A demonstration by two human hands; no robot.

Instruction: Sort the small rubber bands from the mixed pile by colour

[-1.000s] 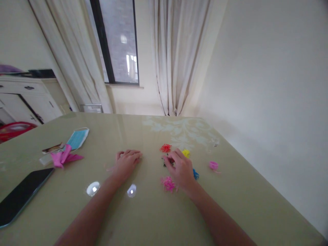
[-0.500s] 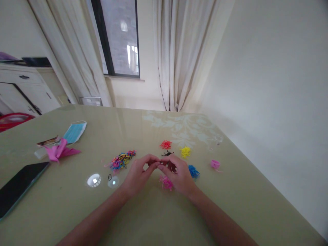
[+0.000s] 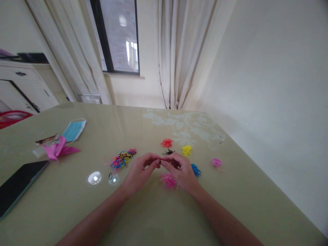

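Over the middle of the table, my left hand [image 3: 140,171] and my right hand [image 3: 180,171] meet fingertip to fingertip. Pinched between them is a tiny dark piece, seemingly a black rubber band [image 3: 160,162], mostly covered by the fingers. A mixed heap of coloured rubber bands [image 3: 123,159] lies left of my left hand. Around my right hand are sorted piles: red bands [image 3: 167,142], black bands [image 3: 168,152], yellow bands [image 3: 187,150], blue bands [image 3: 196,170] and pink bands [image 3: 168,181]. One loose black loop [image 3: 110,176] rests on the left.
A pink bundle of bands [image 3: 217,162] sits to the right. On the left are a phone [image 3: 23,177], a pink folded paper shape [image 3: 60,149] and a blue face mask [image 3: 74,130]. A wall borders the table [image 3: 159,218] on the right.
The fingertips have parted slightly, so the dark piece between them shows more. My right hand has shifted a little right, and the view has tilted slightly.
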